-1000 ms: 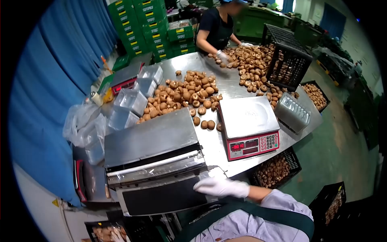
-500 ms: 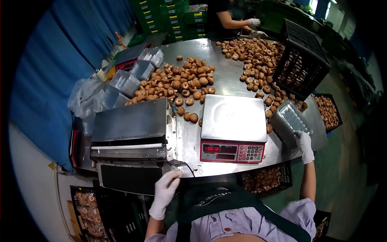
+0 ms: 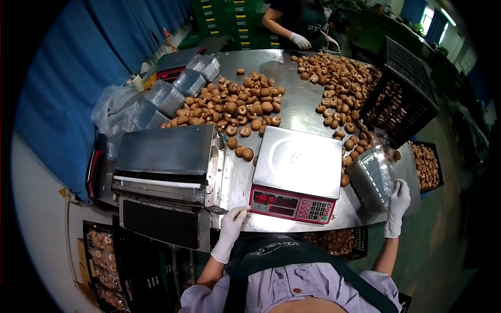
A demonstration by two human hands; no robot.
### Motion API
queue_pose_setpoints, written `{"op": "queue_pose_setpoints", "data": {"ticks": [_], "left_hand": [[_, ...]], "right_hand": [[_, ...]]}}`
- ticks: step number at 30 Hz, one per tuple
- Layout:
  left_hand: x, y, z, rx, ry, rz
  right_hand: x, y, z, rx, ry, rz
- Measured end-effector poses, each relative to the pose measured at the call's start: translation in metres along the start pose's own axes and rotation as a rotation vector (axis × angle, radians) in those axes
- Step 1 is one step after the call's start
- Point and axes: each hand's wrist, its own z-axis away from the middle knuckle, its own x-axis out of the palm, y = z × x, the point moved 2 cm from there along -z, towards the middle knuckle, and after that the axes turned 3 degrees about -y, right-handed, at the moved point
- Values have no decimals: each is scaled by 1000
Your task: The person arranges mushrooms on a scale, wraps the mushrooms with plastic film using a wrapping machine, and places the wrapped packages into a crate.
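My right hand (image 3: 398, 208), in a white glove, is closed at the right edge of a stack of clear plastic trays (image 3: 369, 177); a transparent tray edge is at its fingertips. My left hand (image 3: 231, 233), also gloved, has its fingers stretched out at the table's front edge, touching or almost touching the lower left corner of the scale. Between the hands stands the red digital scale (image 3: 298, 161) with a bare steel plate, its display showing -0.010. Loose brown mushrooms (image 3: 245, 101) lie behind the scale to the left, and another pile (image 3: 339, 78) spreads behind to the right.
A metal wrapping machine (image 3: 164, 154) stands left of the scale. Clear trays (image 3: 167, 96) and a plastic bag lie beyond it. A tilted black crate (image 3: 404, 94) holds mushrooms at right. Across the steel table (image 3: 300, 96), a co-worker's gloved hand (image 3: 300, 41) is visible. Packed mushrooms (image 3: 106, 261) sit below left.
My left hand has moved right and up to the scale's corner. My right hand has shifted along the tray stack's edge, its fingers now drawn in. The co-worker's hands have moved left, away from the mushrooms.
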Motion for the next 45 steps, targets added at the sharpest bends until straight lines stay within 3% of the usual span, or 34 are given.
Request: {"op": "queue_pose_setpoints", "data": {"ticks": [2, 3, 5, 6, 8, 9, 12, 14, 17, 19, 21, 23, 24, 25, 27, 29, 31, 37, 40, 41, 43, 45], "left_hand": [[0, -7, -12, -72, 20, 127], [2, -3, -19, -114, 46, 166], [7, -1, -30, -155, 69, 202], [9, -1, -38, -138, 61, 222], [12, 0, -53, -138, 48, 231], [11, 1, -58, -131, 44, 229], [4, 2, -70, -197, 94, 333], [-1, -8, -79, -194, 163, 371], [-6, -27, -100, -233, 228, 429], [-5, -21, -111, -265, 299, 677], [-7, -24, -131, -289, 234, 768], [-1, -16, -160, -312, 261, 1081], [2, -8, -176, -305, 289, 1108], [5, 0, -192, -295, 314, 1135], [8, -4, -229, -197, 238, 1242], [15, 11, -260, -144, 169, 1306], [18, 13, -290, -134, 122, 1401], [20, 22, -341, -151, -19, 1560], [23, 38, -351, 30, -182, 1365], [22, 37, -358, -43, -216, 1445], [22, 41, -371, -113, -147, 1308], [25, 48, -371, -129, -103, 1272]], "right_hand": [[-22, -50, 3, -148, 315, -425], [-29, -89, 6, -292, 365, -418], [-12, -140, 12, -620, 264, -359], [12, -153, 18, -673, 184, -332], [56, -177, 34, -699, -381, -170], [69, -184, 39, -824, -475, -95], [83, -182, 34, -830, -432, -254], [79, -182, 23, -662, -533, -333], [64, -190, 5, -633, -642, -386], [67, -189, -7, -620, -647, -471], [76, -187, -26, -316, -840, -663], [105, -185, -52, -261, -854, -715], [130, -181, -68, -140, -971, -821], [115, -207, -93, -109, -985, -708], [174, -206, -128, -188, -915, -754], [217, -225, -160, 59, -1081, -987], [265, -239, -187, 147, -1167, -1156], [363, -305, -214, 446, -1180, -1191], [357, -358, -202, 337, -1241, -1411], [363, -367, -198, 318, -1332, -1543], [390, -377, -186, 236, -1229, -1498], [392, -381, -185, 138, -1264, -1564]]}}
